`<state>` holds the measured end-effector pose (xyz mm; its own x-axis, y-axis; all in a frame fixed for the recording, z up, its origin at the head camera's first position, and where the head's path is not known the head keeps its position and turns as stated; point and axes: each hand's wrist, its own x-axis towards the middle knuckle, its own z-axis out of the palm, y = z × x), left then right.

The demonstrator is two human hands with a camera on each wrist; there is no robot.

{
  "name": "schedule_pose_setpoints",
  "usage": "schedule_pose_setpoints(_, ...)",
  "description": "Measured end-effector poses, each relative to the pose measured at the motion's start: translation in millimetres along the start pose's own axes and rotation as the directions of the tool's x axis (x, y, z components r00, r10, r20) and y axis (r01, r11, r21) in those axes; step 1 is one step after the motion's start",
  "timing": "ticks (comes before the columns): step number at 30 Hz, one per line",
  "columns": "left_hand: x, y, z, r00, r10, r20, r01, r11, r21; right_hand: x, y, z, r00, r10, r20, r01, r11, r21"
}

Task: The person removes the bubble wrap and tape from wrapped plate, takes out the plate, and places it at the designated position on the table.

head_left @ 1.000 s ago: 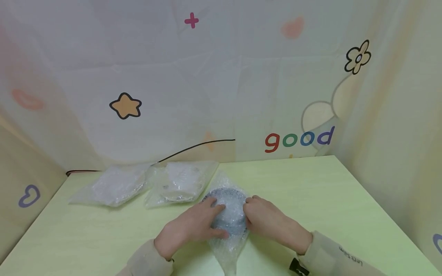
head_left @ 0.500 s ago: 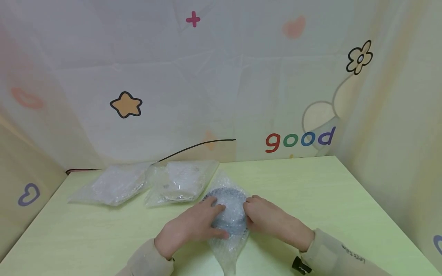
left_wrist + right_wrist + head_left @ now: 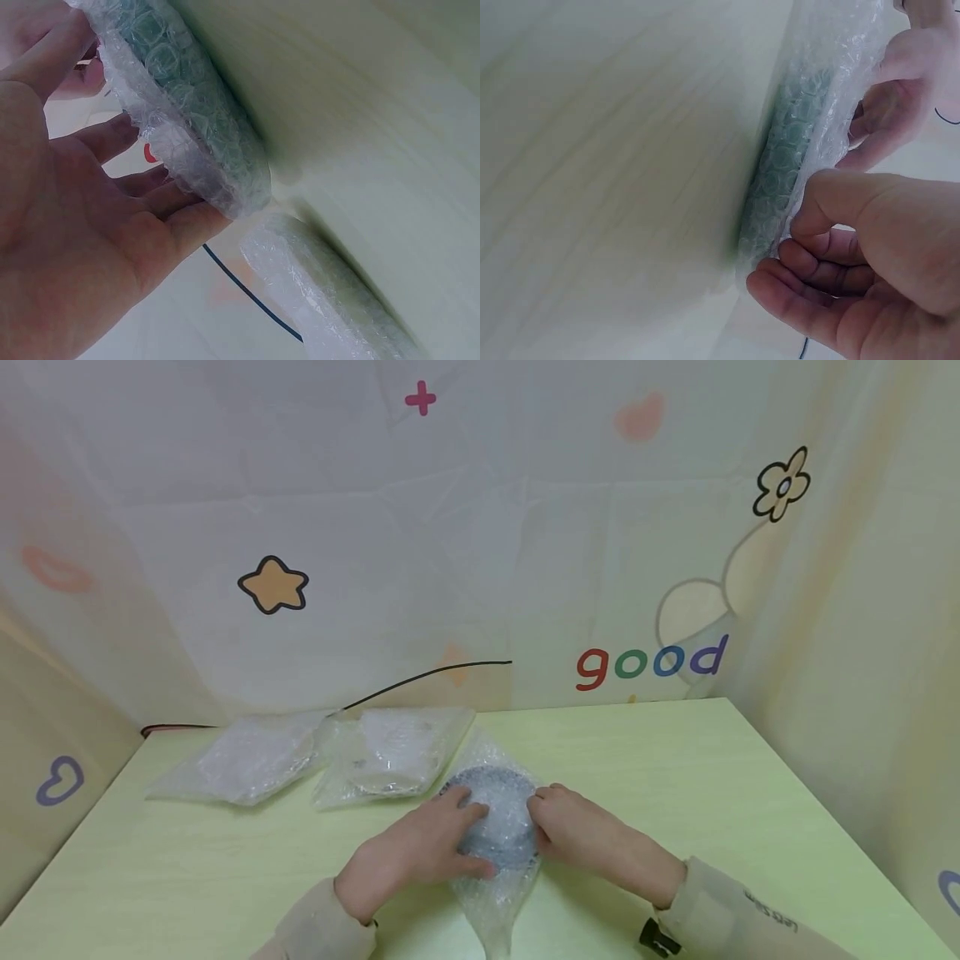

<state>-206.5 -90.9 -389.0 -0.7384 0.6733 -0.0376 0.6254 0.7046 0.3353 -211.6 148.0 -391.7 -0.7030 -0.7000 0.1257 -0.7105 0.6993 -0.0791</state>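
A bubble-wrapped round bluish-grey object [image 3: 501, 837] lies near the middle of the table, its kind blurred by the wrap. On top of it rests my left hand [image 3: 420, 853], fingers spread and thumb toward the near side. My right hand [image 3: 581, 837] pinches the bubble wrap at the object's right edge with curled fingers. The right wrist view shows thumb and fingers of the right hand [image 3: 862, 255] gathered at the bubble wrap [image 3: 799, 154]. Seen from the left wrist, the fingers of the left hand [image 3: 82, 225] touch the wrapped top. The wrap narrows into a tail at the near side.
Two more bubble-wrapped packages stand at the back left: a whitish one [image 3: 393, 756] and, further left, another [image 3: 255, 760]. The pale green table [image 3: 675, 793] stretches right of the hands. A printed curtain [image 3: 450, 527] hangs behind and along both sides.
Both hands stay at the wrapped object with almost the same hold. The right wrist has shifted slightly to the right; the view has tilted a little.
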Motion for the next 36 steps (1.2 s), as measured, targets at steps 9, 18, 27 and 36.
schedule_pose_setpoints(9,0.1,-0.4,0.1,1.0,-0.008,0.013,0.008,1.0,-0.012,-7,-7,-4,0.993,0.099,-0.063,-0.096,0.994,0.042)
schedule_pose_setpoints(18,1.5,-0.4,0.5,1.0,-0.01,0.014,0.01,1.0,-0.004,-8,-15,-9,0.952,0.305,-0.04,-0.305,0.952,-0.017)
schedule_pose_setpoints(27,0.5,1.6,-1.8,1.0,-0.022,0.02,0.022,1.0,0.001,-9,-9,-10,0.964,0.266,-0.008,-0.263,0.957,0.126)
schedule_pose_setpoints(36,1.7,0.3,0.1,0.999,-0.036,0.027,0.036,0.999,0.007,-9,3,-5,0.958,0.283,0.049,-0.283,0.903,0.322)
